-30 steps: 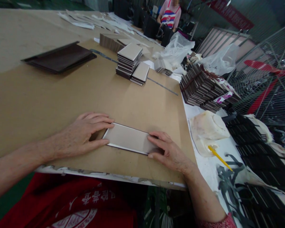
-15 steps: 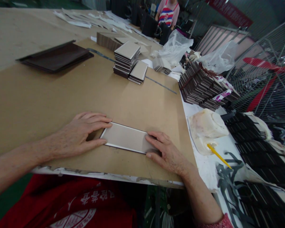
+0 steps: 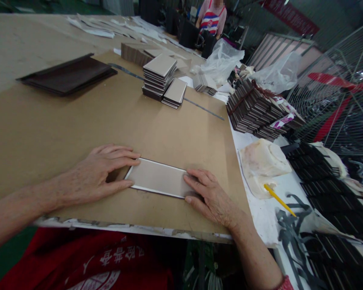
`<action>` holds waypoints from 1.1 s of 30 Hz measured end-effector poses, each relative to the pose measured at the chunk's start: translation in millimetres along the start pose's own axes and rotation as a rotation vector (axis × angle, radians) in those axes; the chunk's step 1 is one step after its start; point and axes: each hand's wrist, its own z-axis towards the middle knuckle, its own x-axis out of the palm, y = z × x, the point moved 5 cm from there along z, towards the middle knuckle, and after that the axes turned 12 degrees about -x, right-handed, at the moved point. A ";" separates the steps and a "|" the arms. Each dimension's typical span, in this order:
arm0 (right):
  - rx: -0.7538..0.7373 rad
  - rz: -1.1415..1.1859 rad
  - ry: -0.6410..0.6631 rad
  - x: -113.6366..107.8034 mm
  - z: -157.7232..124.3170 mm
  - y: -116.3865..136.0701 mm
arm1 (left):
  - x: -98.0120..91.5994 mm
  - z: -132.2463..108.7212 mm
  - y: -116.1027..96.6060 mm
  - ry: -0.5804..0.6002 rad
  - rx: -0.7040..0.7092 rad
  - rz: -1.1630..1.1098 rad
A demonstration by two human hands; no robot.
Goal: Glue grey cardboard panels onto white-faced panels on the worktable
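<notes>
A flat rectangular board [image 3: 159,177], with a pale grey face, white borders and thin dark edges, lies on the brown table covering near its front edge. My left hand [image 3: 111,169] holds its left end, thumb at the near corner and fingers at the far one. At the other end, my right hand [image 3: 207,193] grips the board, its fingertips over the face and the thumb by the near edge. Beyond them stands a stack of similar pale-faced boards [image 3: 159,66], with a lower stack [image 3: 175,90] against its right side.
Dark brown folded sheets [image 3: 68,76] lie at the far left. On the right are a tied bundle of dark panels [image 3: 254,108], a whitish plastic container [image 3: 263,159], a yellow stick [image 3: 280,200] and a large fan [image 3: 345,86]. A person [image 3: 211,18] is at the back.
Both hands stay at the ends of the board. The whole view has shifted slightly, and the board and hands appear a little lower and further left.
</notes>
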 end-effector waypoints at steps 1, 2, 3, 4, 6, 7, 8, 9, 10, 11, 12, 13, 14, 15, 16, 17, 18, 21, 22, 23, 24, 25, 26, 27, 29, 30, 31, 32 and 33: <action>-0.002 -0.006 0.002 0.3 -0.3 0.2 | -0.1 0.0 0.0 -0.004 0.000 -0.003; -0.002 -0.016 0.002 0.6 -0.7 0.3 | -0.1 0.1 0.0 -0.007 0.001 -0.005; 0.003 -0.030 0.001 1.0 -1.0 0.4 | 0.1 0.2 -0.2 -0.006 0.002 -0.005; 0.013 -0.046 0.002 1.6 -1.2 0.5 | 0.3 0.4 -0.4 -0.002 0.003 -0.003; 0.038 -0.080 0.004 3.3 -0.5 1.3 | 0.4 0.9 -1.0 0.008 0.001 0.005; 0.049 -0.093 0.009 4.5 0.4 2.2 | 0.1 1.1 -1.4 0.013 -0.002 0.009; 0.053 -0.100 0.014 5.5 1.6 3.4 | -0.1 1.3 -1.8 0.019 -0.007 0.015; 0.053 -0.104 0.016 6.0 2.7 4.5 | -0.6 1.4 -2.2 0.023 -0.012 0.020; 0.053 -0.101 0.012 5.4 3.2 5.2 | -1.0 1.4 -2.6 0.025 -0.015 0.025; 0.051 -0.085 0.006 3.6 2.7 5.1 | -1.4 1.3 -3.1 0.028 -0.016 0.029; 0.045 -0.047 0.001 0.6 0.8 4.1 | -1.7 1.1 -3.5 0.029 -0.016 0.033; 0.040 0.008 -0.013 -4.5 -3.0 1.9 | -1.8 0.9 -3.6 0.028 -0.016 0.036; 0.048 0.069 -0.054 -12.5 -8.8 -1.8 | -1.6 0.6 -3.5 0.025 -0.014 0.038; 0.074 0.127 -0.133 -23.7 -16.7 -7.1 | -1.1 0.3 -3.1 0.020 -0.009 0.038; 0.117 0.167 -0.252 -37.4 -26.7 -13.3 | -0.2 0.1 -2.4 0.017 -0.003 0.038; 0.172 0.180 -0.387 -51.6 -38.1 -19.5 | 1.1 -0.1 -1.4 0.011 0.006 0.037; 0.229 0.167 -0.509 -64.1 -49.6 -24.1 | 2.5 -0.2 -0.3 0.004 0.015 0.035; 0.286 0.091 -0.556 -76.0 -64.9 -22.8 | 7.4 -0.2 4.5 -0.013 0.026 0.036; 0.263 0.077 -0.484 -71.5 -62.5 -18.2 | 8.9 -0.2 6.3 -0.012 0.023 0.038; 0.230 0.070 -0.412 -65.0 -58.2 -12.6 | 10.2 0.0 7.9 -0.009 0.020 0.041; 0.191 0.066 -0.365 -58.3 -53.2 -6.5 | 11.1 0.2 9.4 -0.006 0.016 0.042; 0.152 0.060 -0.337 -52.1 -48.0 -0.7 | 11.6 0.4 10.5 -0.002 0.016 0.042; 0.118 0.051 -0.327 -46.8 -43.2 4.4 | 11.7 0.7 11.5 0.001 0.015 0.041; 0.092 0.042 -0.325 -42.3 -39.0 8.3 | 11.8 1.1 12.2 0.006 0.015 0.041; 0.055 0.029 -0.314 -33.9 -32.6 13.1 | 11.8 1.6 13.4 0.012 0.011 0.043; 0.044 0.019 -0.295 -29.0 -30.4 14.2 | 11.9 1.6 13.7 0.013 0.009 0.046; 0.042 0.003 -0.273 -23.7 -28.9 14.8 | 12.1 1.4 13.9 0.011 0.007 0.049; 0.052 -0.022 -0.255 -18.1 -28.1 15.1 | 12.3 1.1 13.9 0.004 0.007 0.048; 0.072 -0.054 -0.237 -12.3 -27.8 15.2 | 12.5 0.6 13.7 -0.003 0.011 0.045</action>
